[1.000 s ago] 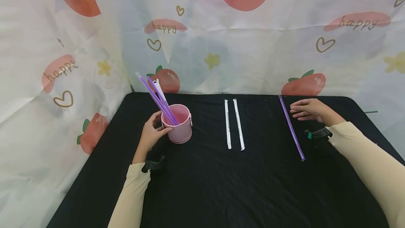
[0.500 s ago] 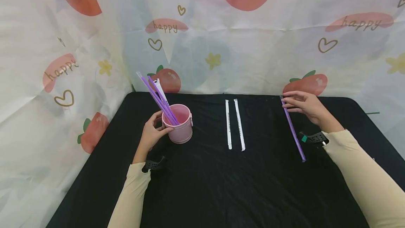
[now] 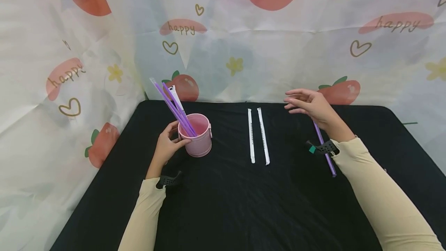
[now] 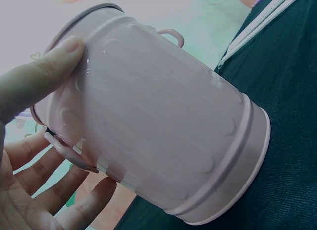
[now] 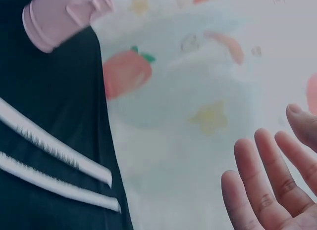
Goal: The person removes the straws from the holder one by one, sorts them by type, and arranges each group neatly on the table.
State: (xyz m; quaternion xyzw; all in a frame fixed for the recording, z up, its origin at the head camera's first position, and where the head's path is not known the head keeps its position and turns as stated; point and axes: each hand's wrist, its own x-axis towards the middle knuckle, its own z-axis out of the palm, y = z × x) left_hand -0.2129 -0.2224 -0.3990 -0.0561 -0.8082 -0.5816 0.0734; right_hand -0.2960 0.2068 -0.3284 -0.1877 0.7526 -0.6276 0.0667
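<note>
My left hand [image 3: 165,146] holds a small pink metal bucket [image 3: 199,147] by its side. In the left wrist view the thumb [image 4: 54,62] lies against the wall near the rim, and the other fingers [image 4: 59,190] are by the side handle. Purple straws [image 3: 173,108] and a white-wrapped straw [image 3: 176,97] lean out of the bucket to the left. My right hand [image 3: 313,107] is in the air at the table's far side with nothing in it, fingers spread. Beneath that arm a purple straw [image 3: 330,165] lies on the table, partly hidden by the hand and wrist.
Two white paper-wrapped straws [image 3: 263,136] lie side by side, a little apart, at mid-table. A black cloth [image 3: 223,208] covers the table. Behind it hangs a printed curtain [image 3: 271,57]. A black camera strap sits at each wrist.
The right hand has moved left, from beside the purple straw to past its far end, without picking it up. The left hand and bucket stay put.
</note>
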